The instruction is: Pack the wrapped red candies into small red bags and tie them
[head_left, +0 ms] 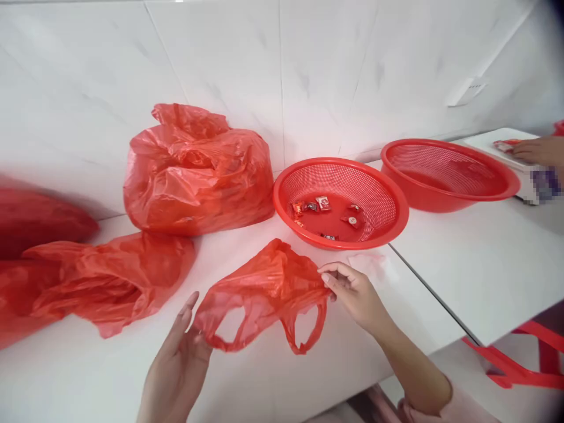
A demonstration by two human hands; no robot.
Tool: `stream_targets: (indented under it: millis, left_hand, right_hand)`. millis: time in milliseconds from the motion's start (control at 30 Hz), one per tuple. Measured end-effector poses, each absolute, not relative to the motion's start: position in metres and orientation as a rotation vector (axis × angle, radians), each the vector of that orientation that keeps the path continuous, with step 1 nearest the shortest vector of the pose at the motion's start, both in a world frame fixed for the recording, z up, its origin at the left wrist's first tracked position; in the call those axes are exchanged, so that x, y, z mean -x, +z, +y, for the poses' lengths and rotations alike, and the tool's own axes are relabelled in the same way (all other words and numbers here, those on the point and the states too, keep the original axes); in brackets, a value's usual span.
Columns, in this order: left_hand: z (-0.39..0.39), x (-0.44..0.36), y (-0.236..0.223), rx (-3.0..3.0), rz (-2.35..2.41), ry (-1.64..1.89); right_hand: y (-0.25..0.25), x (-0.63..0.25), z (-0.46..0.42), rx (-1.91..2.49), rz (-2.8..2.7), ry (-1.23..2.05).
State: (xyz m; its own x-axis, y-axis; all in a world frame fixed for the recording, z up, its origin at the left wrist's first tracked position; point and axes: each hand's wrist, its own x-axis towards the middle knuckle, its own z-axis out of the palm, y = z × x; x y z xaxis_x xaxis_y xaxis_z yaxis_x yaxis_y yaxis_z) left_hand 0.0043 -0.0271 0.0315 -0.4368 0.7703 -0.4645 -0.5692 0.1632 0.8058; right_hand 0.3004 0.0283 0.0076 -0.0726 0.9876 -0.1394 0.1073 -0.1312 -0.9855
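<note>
A thin red plastic bag (264,282) with two handle loops lies between my hands above the white table, its handles toward me. My right hand (352,294) pinches the bag's right edge between thumb and fingers. At the bag's left edge is my left hand (178,358), thumb raised apart from the fingers. Its fingertips meet the plastic, and the bag partly hides them. Just beyond the bag stands a red mesh basket (282,205) with several small wrapped pieces (323,203) on its bottom.
A bulky red bag (198,188) stands by the tiled wall, with more red bags (163,270) at left. Another red basket (449,200) is at right. Beyond it, another person's hand (540,151) touches something on a white device. A gap (432,291) separates two tables.
</note>
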Motion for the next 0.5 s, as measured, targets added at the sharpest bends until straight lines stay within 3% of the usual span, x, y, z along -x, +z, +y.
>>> stream_targets:
  millis: [133,267,400,500]
  left_hand:
    - [-0.044,-0.024,0.021,-1.143,1.763,1.671]
    - [-0.05,-0.041,-0.006,-2.099,1.903,1.002]
    - [-0.029,-0.034,-0.022,-2.066,1.874,0.86]
    - [-0.017,-0.029,-0.002,-1.736,1.729,0.889]
  right_hand:
    - [0.014,-0.292,0.027,1.304,-1.282,1.363]
    - [0.014,-0.287,0.032,1.197,-1.234,1.437]
    - [0.024,-0.286,0.029,1.189,-1.309,1.351]
    - [0.053,-0.278,0.008,1.217,-1.489,0.857]
